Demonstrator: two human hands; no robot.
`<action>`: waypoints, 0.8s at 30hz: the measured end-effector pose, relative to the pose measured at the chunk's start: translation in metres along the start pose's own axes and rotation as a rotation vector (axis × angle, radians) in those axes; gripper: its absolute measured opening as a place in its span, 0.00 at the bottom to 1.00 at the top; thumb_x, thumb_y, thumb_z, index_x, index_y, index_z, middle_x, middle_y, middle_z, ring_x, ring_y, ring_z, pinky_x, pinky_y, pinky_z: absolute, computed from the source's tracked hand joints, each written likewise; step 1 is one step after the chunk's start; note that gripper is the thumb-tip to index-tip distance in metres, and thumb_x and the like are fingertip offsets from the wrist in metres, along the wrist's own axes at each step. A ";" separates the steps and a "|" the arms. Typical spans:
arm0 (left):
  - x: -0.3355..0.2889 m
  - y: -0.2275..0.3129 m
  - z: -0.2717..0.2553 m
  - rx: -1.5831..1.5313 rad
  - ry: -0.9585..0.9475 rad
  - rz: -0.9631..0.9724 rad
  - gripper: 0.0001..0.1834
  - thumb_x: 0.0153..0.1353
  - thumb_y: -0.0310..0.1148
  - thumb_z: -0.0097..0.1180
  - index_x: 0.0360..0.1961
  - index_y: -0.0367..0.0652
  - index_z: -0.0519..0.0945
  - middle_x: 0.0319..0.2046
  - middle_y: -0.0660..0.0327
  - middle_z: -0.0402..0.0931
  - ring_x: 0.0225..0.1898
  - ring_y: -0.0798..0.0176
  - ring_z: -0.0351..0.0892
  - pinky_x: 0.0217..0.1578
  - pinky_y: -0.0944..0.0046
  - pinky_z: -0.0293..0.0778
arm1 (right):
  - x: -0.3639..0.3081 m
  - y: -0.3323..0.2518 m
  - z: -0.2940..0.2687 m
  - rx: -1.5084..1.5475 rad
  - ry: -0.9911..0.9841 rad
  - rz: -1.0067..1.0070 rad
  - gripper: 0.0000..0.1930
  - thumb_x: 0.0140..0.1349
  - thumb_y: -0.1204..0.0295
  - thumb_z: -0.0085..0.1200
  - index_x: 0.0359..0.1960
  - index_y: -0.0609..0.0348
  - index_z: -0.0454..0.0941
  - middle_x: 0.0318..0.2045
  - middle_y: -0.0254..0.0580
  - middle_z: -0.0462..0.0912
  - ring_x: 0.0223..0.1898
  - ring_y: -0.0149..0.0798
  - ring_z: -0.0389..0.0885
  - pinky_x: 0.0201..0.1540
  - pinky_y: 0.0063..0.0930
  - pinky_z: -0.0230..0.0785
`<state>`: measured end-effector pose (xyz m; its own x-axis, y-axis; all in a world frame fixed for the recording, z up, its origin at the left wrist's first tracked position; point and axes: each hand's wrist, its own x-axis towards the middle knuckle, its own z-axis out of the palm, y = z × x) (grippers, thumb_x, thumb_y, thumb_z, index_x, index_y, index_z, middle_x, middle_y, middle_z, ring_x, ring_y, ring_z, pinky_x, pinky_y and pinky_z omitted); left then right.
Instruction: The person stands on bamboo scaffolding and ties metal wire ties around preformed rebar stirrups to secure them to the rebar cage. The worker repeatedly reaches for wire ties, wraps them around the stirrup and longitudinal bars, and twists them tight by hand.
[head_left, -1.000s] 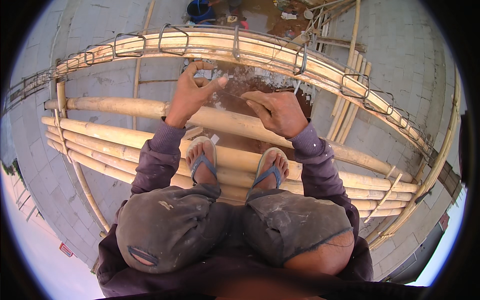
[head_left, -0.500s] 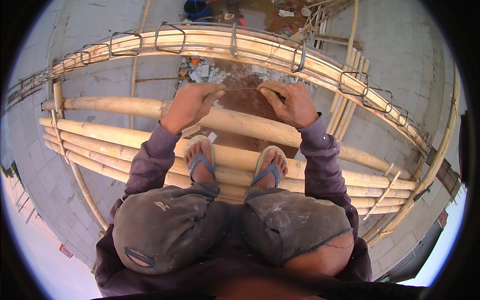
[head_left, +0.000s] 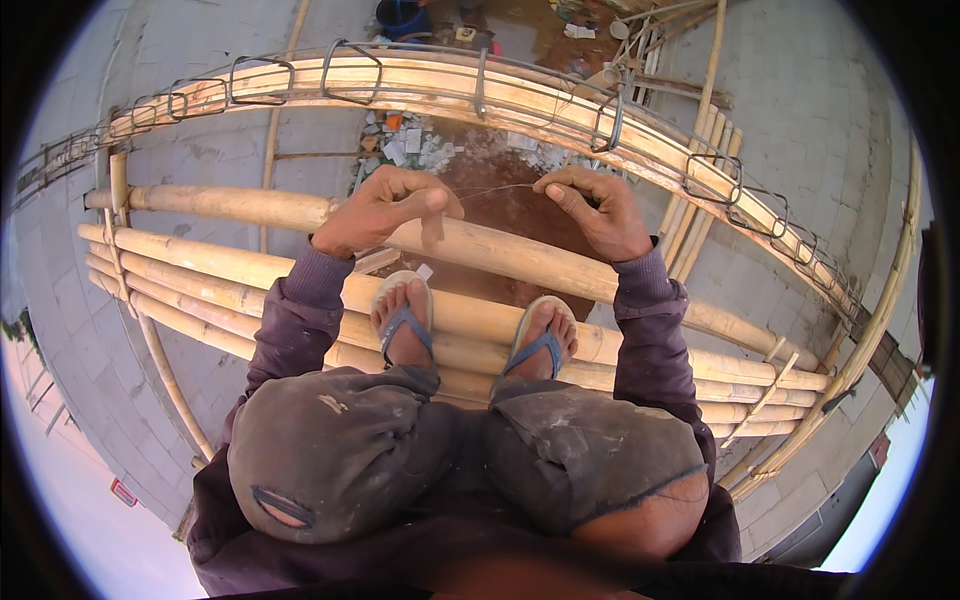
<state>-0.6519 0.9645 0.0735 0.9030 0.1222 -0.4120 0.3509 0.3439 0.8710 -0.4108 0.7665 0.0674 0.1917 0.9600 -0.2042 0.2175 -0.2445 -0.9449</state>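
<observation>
Between my two hands runs a thin wire (head_left: pixel 490 189), so fine that I cannot make out its material for sure. My left hand (head_left: pixel 385 210) pinches one end with the fingers pressed together, above a thick bamboo pole (head_left: pixel 490 253). Thumb and forefinger of my right hand (head_left: pixel 598 208) close on the other end, slightly higher. Beyond both hands a long steel rebar cage (head_left: pixel 480 82) with square stirrups crosses from left to right along a pale timber board (head_left: pixel 430 82). Neither hand touches the cage or the poles.
My feet in blue-strapped sandals (head_left: pixel 408 325) rest on several bamboo poles (head_left: pixel 460 350) lashed as a platform. Grey block walls (head_left: pixel 200 190) rise on both sides. Far below are muddy ground, white rubble (head_left: pixel 405 145), a blue bucket (head_left: pixel 403 18) and leaning bamboo poles (head_left: pixel 705 160).
My right hand has moved slightly right, and my left hand has turned a little and come lower. The wire, straight before, now bows slightly.
</observation>
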 end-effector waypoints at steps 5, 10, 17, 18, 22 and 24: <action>0.015 -0.008 0.007 0.942 0.423 0.503 0.08 0.60 0.35 0.65 0.36 0.43 0.85 0.32 0.61 0.83 0.39 0.56 0.82 0.42 0.57 0.75 | 0.009 0.006 0.008 -0.031 -0.005 0.146 0.14 0.70 0.63 0.53 0.42 0.63 0.84 0.32 0.39 0.86 0.32 0.32 0.82 0.38 0.26 0.74; 0.040 -0.006 -0.015 1.233 0.664 0.826 0.11 0.56 0.37 0.68 0.36 0.42 0.85 0.34 0.62 0.82 0.39 0.58 0.80 0.41 0.58 0.74 | 0.031 -0.001 0.011 0.255 -0.008 0.392 0.17 0.72 0.60 0.52 0.43 0.63 0.84 0.29 0.31 0.84 0.28 0.20 0.74 0.31 0.21 0.70; 0.067 -0.005 -0.048 0.483 0.598 0.215 0.18 0.70 0.44 0.57 0.33 0.39 0.82 0.15 0.66 0.72 0.19 0.73 0.73 0.20 0.68 0.67 | 0.086 -0.057 -0.013 -0.384 -0.039 0.034 0.17 0.67 0.61 0.52 0.47 0.62 0.83 0.36 0.56 0.85 0.38 0.52 0.85 0.45 0.40 0.75; 0.074 -0.004 -0.052 0.382 0.565 0.187 0.20 0.71 0.45 0.56 0.33 0.37 0.81 0.13 0.67 0.70 0.17 0.75 0.71 0.18 0.70 0.66 | 0.101 -0.064 -0.019 -0.486 -0.077 -0.002 0.17 0.68 0.61 0.51 0.47 0.62 0.83 0.35 0.55 0.85 0.37 0.49 0.85 0.44 0.38 0.75; 0.094 -0.005 -0.077 0.447 0.597 0.276 0.22 0.71 0.49 0.55 0.36 0.37 0.83 0.20 0.64 0.78 0.24 0.73 0.78 0.27 0.70 0.72 | 0.162 -0.077 -0.041 -0.861 -0.136 -0.096 0.16 0.68 0.63 0.50 0.45 0.61 0.84 0.39 0.52 0.86 0.39 0.46 0.86 0.46 0.37 0.76; 0.100 -0.014 -0.091 0.568 0.686 0.308 0.25 0.71 0.51 0.54 0.44 0.34 0.83 0.31 0.55 0.84 0.36 0.62 0.84 0.38 0.63 0.77 | 0.196 -0.076 -0.045 -0.991 -0.104 -0.117 0.16 0.66 0.64 0.50 0.46 0.60 0.84 0.42 0.52 0.86 0.43 0.50 0.86 0.51 0.40 0.76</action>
<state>-0.5890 1.0563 -0.0043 0.6965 0.7156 -0.0526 0.3527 -0.2777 0.8936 -0.3461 0.9671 0.1104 0.0439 0.9809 -0.1893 0.9378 -0.1058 -0.3307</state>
